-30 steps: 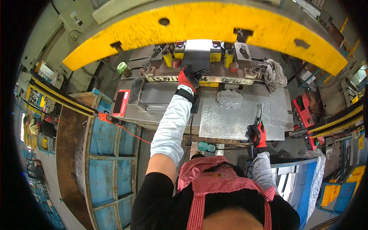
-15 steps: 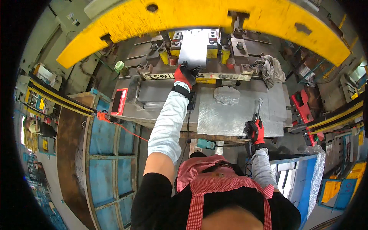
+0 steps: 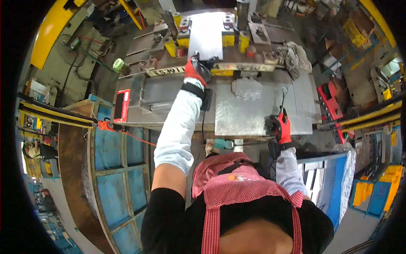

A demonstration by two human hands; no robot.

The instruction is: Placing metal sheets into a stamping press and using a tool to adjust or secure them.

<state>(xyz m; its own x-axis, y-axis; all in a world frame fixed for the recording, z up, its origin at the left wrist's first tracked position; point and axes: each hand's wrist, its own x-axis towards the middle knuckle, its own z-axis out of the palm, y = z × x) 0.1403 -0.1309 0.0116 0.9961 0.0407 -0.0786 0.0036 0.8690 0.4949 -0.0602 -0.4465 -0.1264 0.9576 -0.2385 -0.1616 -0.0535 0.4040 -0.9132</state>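
My left hand [image 3: 198, 70], in a red and black glove, is at the near edge of a flat, shiny metal sheet [image 3: 206, 36]. Its fingers appear closed on that edge, though their undersides are hidden. The sheet lies between the blocks and yellow posts of a press die [image 3: 243, 42]. Over the near right of the table, my right hand [image 3: 279, 127], gloved alike, is closed round a slim metal hand tool with a looped tip [image 3: 283, 95]. The tool points away from me, above a large metal plate [image 3: 237, 116].
A stack of jagged-edged metal pieces [image 3: 247, 89] lies on the plate. A grey rag [image 3: 296, 59] drapes at the right of the die. A red-framed dark device [image 3: 122, 106] sits at the table's left. Blue bins [image 3: 112, 148] stand left; yellow-striped rails [image 3: 55, 112] flank both sides.
The whole scene has shifted upward in view. The yellow beam no longer spans the top, showing only at the corners. Both hands keep roughly their places against the table.
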